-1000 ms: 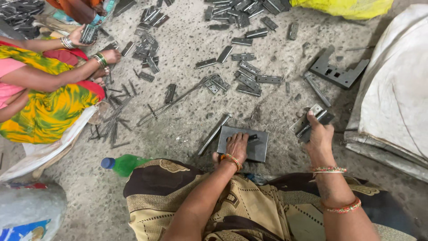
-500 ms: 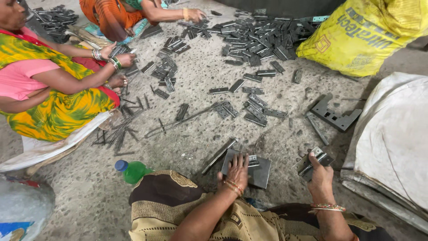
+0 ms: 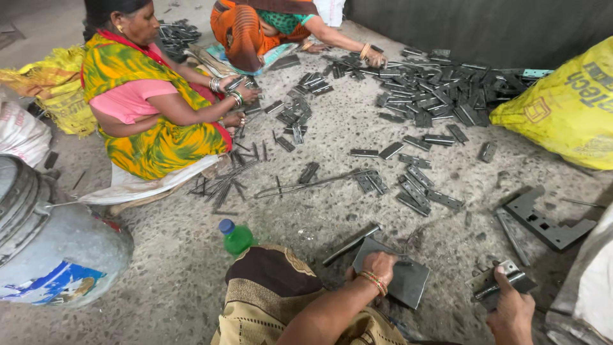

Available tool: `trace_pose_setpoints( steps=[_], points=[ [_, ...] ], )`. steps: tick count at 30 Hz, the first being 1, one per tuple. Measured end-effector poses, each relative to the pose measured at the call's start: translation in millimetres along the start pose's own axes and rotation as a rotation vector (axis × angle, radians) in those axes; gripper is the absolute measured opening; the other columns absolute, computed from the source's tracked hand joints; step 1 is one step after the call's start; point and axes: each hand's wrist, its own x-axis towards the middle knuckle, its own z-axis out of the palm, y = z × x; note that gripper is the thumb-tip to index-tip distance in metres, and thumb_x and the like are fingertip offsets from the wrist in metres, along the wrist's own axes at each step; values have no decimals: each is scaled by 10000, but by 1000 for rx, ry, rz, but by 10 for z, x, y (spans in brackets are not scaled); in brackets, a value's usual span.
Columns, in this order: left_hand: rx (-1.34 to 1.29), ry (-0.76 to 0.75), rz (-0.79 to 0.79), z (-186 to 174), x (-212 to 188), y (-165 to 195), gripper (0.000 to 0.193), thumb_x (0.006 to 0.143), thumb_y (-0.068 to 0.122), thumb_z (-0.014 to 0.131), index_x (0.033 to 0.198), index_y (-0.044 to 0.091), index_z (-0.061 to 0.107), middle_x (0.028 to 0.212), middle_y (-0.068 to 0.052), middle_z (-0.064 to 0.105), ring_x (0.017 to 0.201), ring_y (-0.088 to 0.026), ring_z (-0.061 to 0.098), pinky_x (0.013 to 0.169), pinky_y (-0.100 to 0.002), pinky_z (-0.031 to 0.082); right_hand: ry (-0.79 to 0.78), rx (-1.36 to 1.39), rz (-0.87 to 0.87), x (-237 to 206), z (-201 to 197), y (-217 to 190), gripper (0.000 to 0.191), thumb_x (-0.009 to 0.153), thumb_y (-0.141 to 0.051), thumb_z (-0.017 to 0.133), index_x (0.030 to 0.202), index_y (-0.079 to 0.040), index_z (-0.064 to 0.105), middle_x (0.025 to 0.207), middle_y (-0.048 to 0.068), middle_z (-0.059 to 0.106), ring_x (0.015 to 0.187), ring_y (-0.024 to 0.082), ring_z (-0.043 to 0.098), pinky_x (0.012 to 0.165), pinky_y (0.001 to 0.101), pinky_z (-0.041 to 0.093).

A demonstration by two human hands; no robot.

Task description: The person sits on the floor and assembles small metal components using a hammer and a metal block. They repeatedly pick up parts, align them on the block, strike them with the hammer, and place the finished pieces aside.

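The left hand (image 3: 380,267) lies flat on a dark metal plate (image 3: 402,278) on the floor (image 3: 191,268) — not gripping. The right hand (image 3: 511,306) grips a metal hinge (image 3: 495,280), just beside the plate.

Bare floor (image 3: 306,223) ahead of the knee; scattered hinges (image 3: 415,185) and green bottle (image 3: 237,237) flanking.

Even, soft daylight, no glare; faint shadows under both hands. Sharp around the hands, slight wide-angle bending toward the edges, dark wall far beyond them.
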Motion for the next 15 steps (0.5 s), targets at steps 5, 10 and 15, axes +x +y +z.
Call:
trace_pose_setpoints(
  steps=[5,10,15],
  points=[
    [-207,622,300,35,12,78,456,852,-8,576,1247,160,728,1293,-91,727,1233,-278,701,1029,-415,587,-36,107,-27,80,13,-47,177,1026,-96,750,1187,-57,689,1072,14,719,906,135,700,725,315,578],
    [84,198,234,240,-126,52,713,732,-46,617,1434,72,562,1615,-141,431,1477,-355,395,897,-491,540,-124,128,-16,28,172,-118,162,1030,-91,701,1181,-49,664,1055,91,736,888,183,722,726,332,593],
    [65,138,138,307,-112,-18,662,819,29,635,1472,92,545,1607,-204,398,1464,-385,351,1205,-552,298,-89,117,-35,-93,231,-218,163,1045,-58,736,1195,-36,674,1105,73,709,920,168,712,773,338,607]
  ],
)
